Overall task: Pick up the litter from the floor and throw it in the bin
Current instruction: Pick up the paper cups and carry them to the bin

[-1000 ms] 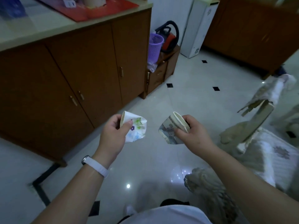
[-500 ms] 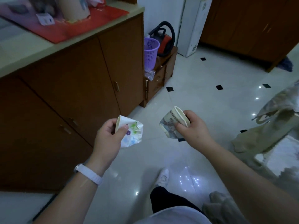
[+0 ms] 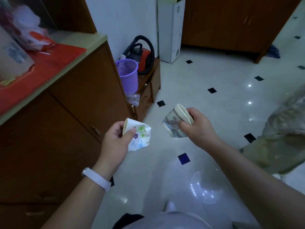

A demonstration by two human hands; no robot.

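Observation:
My left hand grips a crushed white paper cup with flower prints, pinched at its rim. In my right hand is a second flattened paper cup with a grey-blue pattern, held by the rim. Both cups hang in front of me at waist height above the white tiled floor. A purple perforated plastic bin stands ahead and to the left, on a low wooden drawer unit past the end of the cabinet.
A long brown cabinet with a beige top and red mat runs along my left. A red vacuum cleaner sits behind the bin, a white appliance beyond it. Pale cloth-covered furniture is at the right. Brown wardrobes line the far wall.
I have walked forward along the cabinet; the purple bin and vacuum cleaner are now closer. Both hands keep the same grip on their cups.

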